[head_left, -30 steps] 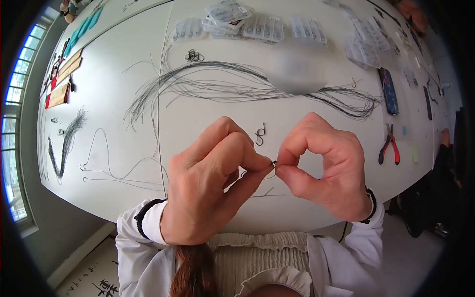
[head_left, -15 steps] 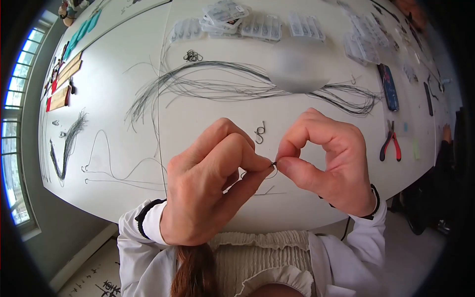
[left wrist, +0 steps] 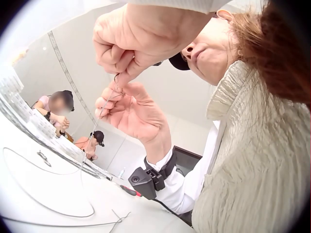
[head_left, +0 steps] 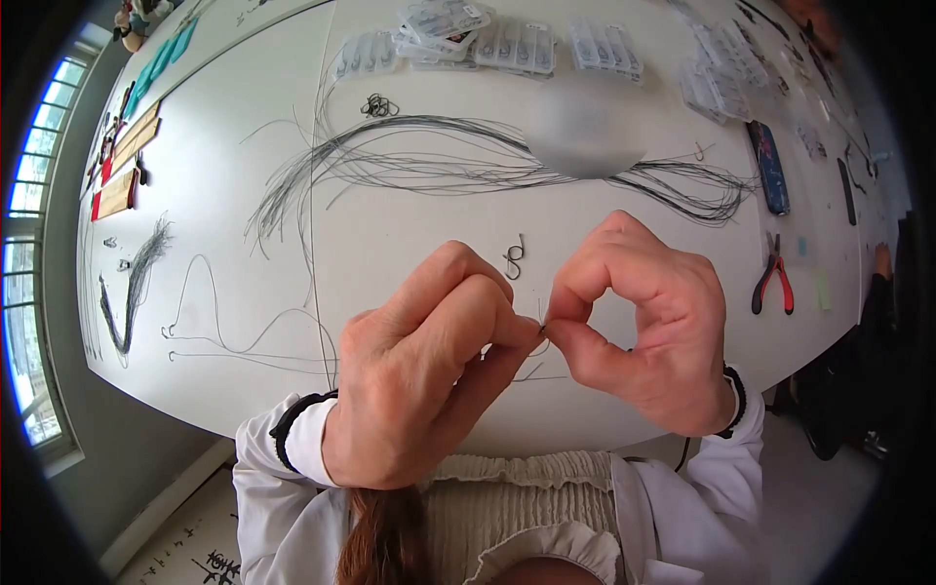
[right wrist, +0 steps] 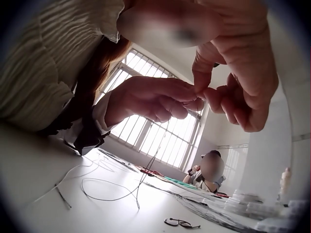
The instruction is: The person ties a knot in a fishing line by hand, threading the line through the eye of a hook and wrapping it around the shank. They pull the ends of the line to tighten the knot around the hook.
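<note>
Thumb and forefinger of the left hand (head_left: 424, 366) pinch a small dark hook, of which a curved bit (left wrist: 116, 77) shows in the left wrist view. The right hand (head_left: 645, 327) meets it tip to tip, its thumb and forefinger pinching at the same spot, where a thin line (right wrist: 156, 150) hangs down in the right wrist view. Fingertips hide most of the hook and how the line lies on it. Beyond the hands, a few loose dark hooks (head_left: 514, 256) lie on the white table (head_left: 429, 210).
A long bundle of grey lines (head_left: 439, 127) crosses the table, with clear boxes (head_left: 517, 44) behind. Red-handled pliers (head_left: 773, 278) and a dark blue case (head_left: 768, 171) lie at the right. Lines with hooks (head_left: 244, 356) and wooden pieces (head_left: 117, 193) are at the left.
Both hands stay together, with the left hand shifted slightly right and down. A thin line end now stands up above the pinched spot.
</note>
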